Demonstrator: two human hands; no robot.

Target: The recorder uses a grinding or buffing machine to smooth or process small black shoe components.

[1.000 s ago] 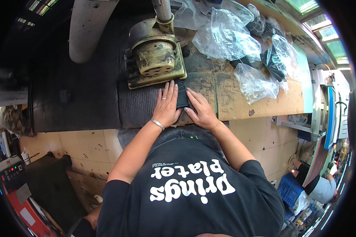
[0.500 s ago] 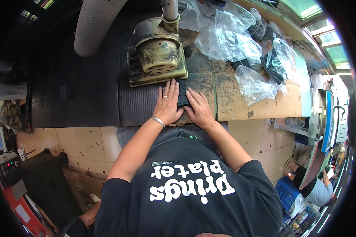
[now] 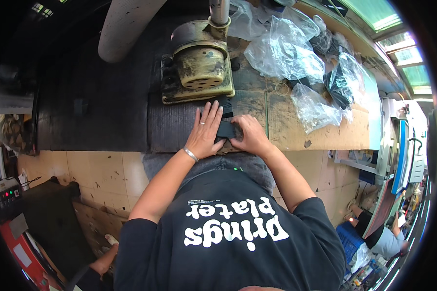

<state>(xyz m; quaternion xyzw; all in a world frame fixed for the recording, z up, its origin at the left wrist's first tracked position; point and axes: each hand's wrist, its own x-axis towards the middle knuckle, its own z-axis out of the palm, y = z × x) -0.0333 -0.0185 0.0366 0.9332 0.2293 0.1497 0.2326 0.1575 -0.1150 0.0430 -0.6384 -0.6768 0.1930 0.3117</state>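
My left hand (image 3: pixel 204 135) lies flat with its fingers stretched out, at the left of a small flat black piece (image 3: pixel 225 129). Its thumb reaches along the near edge of that piece. From the other side, my right hand (image 3: pixel 250 136) curls its fingers and thumb onto the right edge of the piece. Just beyond it, a bundle of thin black strips (image 3: pixel 226 107) lies in front of a worn, yellowish metal machine (image 3: pixel 199 72), partly under its edge. The fingertips of my left hand reach close to these strips. What the black piece is made of I cannot make out.
Stained cardboard (image 3: pixel 320 136) covers the bench, blackened on the left. Clear plastic bags (image 3: pixel 286 48), some with dark contents, lie at the back right. A thick grey pipe (image 3: pixel 126 31) hangs at the upper left. Other people sit at the lower left and lower right (image 3: pixel 388 240).
My right hand has drawn its fingers in from lying stretched to gripping an edge. A smooth flat black piece now shows between my hands, where ridged strips were. The view has shifted slightly.
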